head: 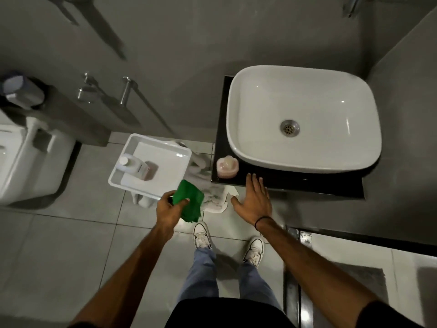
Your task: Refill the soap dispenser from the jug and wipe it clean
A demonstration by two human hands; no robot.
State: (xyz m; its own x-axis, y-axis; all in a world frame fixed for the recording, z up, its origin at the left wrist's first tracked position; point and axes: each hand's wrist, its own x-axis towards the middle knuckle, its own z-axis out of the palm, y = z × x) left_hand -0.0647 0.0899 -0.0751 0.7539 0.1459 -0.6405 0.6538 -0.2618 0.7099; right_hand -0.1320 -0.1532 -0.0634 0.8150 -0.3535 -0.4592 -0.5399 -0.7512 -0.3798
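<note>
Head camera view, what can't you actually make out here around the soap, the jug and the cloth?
- Jug in the white tray: label too small and blurred; fill level unreadable from above.
- Pink soap dispenser on the black counter: soft focus, pump and level unclear.
- Green cloth: partly covered by left hand.
- Right hand: contact with the counter edge is uncertain.
- Wall fixture, top right: cut by the frame.

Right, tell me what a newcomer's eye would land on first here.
The bright green cloth gripped in the left hand stands out most, low in the middle above the grey floor tiles. Next comes the big white basin on its black counter at right, with the open right hand at the counter's front edge.
</note>
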